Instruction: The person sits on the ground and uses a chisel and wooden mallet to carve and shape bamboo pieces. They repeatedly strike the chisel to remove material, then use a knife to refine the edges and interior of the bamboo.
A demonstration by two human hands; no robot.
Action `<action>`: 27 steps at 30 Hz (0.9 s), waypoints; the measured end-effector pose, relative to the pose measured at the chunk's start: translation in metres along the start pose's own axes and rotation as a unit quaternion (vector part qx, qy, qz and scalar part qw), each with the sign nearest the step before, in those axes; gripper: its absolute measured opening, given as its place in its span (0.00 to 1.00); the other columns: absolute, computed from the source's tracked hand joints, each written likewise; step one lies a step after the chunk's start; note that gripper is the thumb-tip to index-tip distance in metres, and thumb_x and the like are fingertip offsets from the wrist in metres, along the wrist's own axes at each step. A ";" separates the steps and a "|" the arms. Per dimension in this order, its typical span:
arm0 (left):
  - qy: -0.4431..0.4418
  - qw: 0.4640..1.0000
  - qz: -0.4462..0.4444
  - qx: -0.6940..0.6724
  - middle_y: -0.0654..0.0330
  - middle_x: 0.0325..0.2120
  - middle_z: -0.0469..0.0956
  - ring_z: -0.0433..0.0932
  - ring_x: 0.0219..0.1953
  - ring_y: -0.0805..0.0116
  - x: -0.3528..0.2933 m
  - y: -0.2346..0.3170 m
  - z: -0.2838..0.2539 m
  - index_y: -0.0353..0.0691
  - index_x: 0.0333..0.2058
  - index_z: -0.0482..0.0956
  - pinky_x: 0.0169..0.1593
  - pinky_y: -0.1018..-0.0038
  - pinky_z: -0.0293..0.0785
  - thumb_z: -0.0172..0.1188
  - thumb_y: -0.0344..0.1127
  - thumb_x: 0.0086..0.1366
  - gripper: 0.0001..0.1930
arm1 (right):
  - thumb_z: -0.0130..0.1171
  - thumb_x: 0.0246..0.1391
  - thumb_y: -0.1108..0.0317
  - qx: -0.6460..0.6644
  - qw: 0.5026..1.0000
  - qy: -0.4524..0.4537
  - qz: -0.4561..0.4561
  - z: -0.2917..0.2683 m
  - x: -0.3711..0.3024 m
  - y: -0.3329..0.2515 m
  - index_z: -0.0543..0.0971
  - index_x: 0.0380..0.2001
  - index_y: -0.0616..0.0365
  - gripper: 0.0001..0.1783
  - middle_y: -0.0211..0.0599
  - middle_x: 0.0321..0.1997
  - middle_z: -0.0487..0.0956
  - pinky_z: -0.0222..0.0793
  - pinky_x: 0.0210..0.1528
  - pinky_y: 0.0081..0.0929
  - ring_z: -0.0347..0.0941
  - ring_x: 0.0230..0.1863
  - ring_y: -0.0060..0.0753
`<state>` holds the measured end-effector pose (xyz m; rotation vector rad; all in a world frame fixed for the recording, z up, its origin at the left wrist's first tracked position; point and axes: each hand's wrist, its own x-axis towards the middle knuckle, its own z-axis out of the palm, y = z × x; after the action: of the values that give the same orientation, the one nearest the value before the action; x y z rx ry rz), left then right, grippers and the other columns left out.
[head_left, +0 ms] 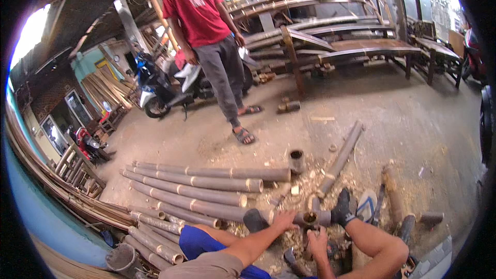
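Observation:
A long grey-brown bamboo pole [196,204] lies across in front of me, its right part between my dark-covered feet. My left hand [285,220] rests on this pole with its fingers stretched out. To the right of that hand, a round opening with a pale rim [310,218] shows in the bamboo. Just below this opening is my right hand [317,242], closed around something mostly hidden by the fingers. A dark tool with a metal part [293,261] lies near my right wrist, among wood shavings.
Several bamboo poles [222,182] lie side by side at the left. A short upright bamboo piece [296,161] and a slanting pole [343,157] stand ahead among chips. A person in a red shirt [199,15] stands beyond, near motorbikes [165,93] and bamboo benches [361,49]. A bucket [123,258] is lower left.

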<state>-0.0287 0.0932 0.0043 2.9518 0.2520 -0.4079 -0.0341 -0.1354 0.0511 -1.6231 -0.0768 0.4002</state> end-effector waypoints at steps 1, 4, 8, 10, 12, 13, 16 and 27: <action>0.004 1.000 0.003 0.024 0.55 0.66 0.69 0.70 0.64 0.46 0.005 -0.009 0.014 0.49 0.70 0.62 0.65 0.48 0.61 0.71 0.62 0.53 0.50 | 0.63 0.57 0.61 -0.037 0.999 -0.005 -0.035 0.002 -0.003 -0.014 0.76 0.50 0.67 0.23 0.47 0.38 0.81 0.71 0.48 0.39 0.77 0.40 0.45; 0.015 0.999 -0.022 0.019 0.55 0.62 0.74 0.72 0.62 0.48 0.004 -0.035 0.037 0.48 0.66 0.67 0.65 0.44 0.63 0.74 0.58 0.51 0.45 | 0.59 0.61 0.50 -0.121 0.991 -0.061 0.004 0.004 -0.011 -0.025 0.75 0.56 0.64 0.30 0.57 0.54 0.80 0.64 0.62 0.48 0.75 0.57 0.57; -0.006 0.999 -0.030 0.013 0.49 0.62 0.72 0.69 0.64 0.45 0.017 0.013 -0.004 0.47 0.65 0.68 0.65 0.43 0.62 0.77 0.52 0.47 0.47 | 0.60 0.58 0.56 -0.231 0.973 -0.027 -0.012 -0.017 -0.009 -0.021 0.76 0.49 0.64 0.24 0.63 0.43 0.82 0.71 0.52 0.51 0.78 0.48 0.67; 0.009 1.000 -0.022 -0.005 0.52 0.58 0.75 0.71 0.62 0.46 0.001 0.003 -0.007 0.47 0.61 0.69 0.62 0.47 0.65 0.80 0.53 0.44 0.47 | 0.60 0.57 0.55 -0.257 0.965 -0.047 0.029 -0.007 -0.014 -0.025 0.75 0.45 0.65 0.23 0.64 0.38 0.82 0.72 0.47 0.53 0.78 0.44 0.69; 0.000 0.999 0.004 -0.033 0.52 0.56 0.76 0.72 0.61 0.48 0.009 -0.007 -0.004 0.47 0.61 0.70 0.61 0.50 0.67 0.80 0.54 0.42 0.47 | 0.60 0.57 0.54 -0.251 0.965 -0.055 0.055 -0.004 -0.010 -0.004 0.75 0.45 0.65 0.23 0.65 0.37 0.81 0.72 0.45 0.54 0.78 0.43 0.70; 0.003 0.999 0.017 -0.044 0.53 0.55 0.76 0.73 0.60 0.49 0.013 -0.007 -0.006 0.47 0.60 0.70 0.61 0.50 0.67 0.80 0.53 0.42 0.47 | 0.60 0.57 0.54 -0.248 0.965 -0.059 0.061 -0.004 -0.006 0.001 0.75 0.45 0.65 0.24 0.66 0.37 0.81 0.72 0.43 0.55 0.78 0.42 0.70; 0.019 0.997 0.052 -0.058 0.53 0.52 0.77 0.74 0.59 0.50 0.014 -0.010 -0.011 0.48 0.60 0.70 0.59 0.51 0.68 0.81 0.52 0.42 0.46 | 0.60 0.57 0.53 -0.260 0.961 -0.022 0.092 0.002 -0.005 0.002 0.75 0.44 0.66 0.24 0.65 0.36 0.81 0.71 0.43 0.56 0.78 0.42 0.70; 0.006 0.995 0.082 -0.065 0.57 0.49 0.79 0.76 0.55 0.51 0.022 -0.022 -0.024 0.48 0.59 0.73 0.54 0.52 0.74 0.80 0.54 0.41 0.45 | 0.61 0.53 0.54 -0.453 0.871 -0.187 0.004 -0.039 0.083 -0.031 0.81 0.41 0.66 0.24 0.65 0.33 0.82 0.76 0.45 0.57 0.81 0.39 0.68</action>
<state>-0.0062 0.1217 0.0180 2.8208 0.0361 -0.3381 0.0615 -0.1456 0.0650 -2.4452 -0.6331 0.7535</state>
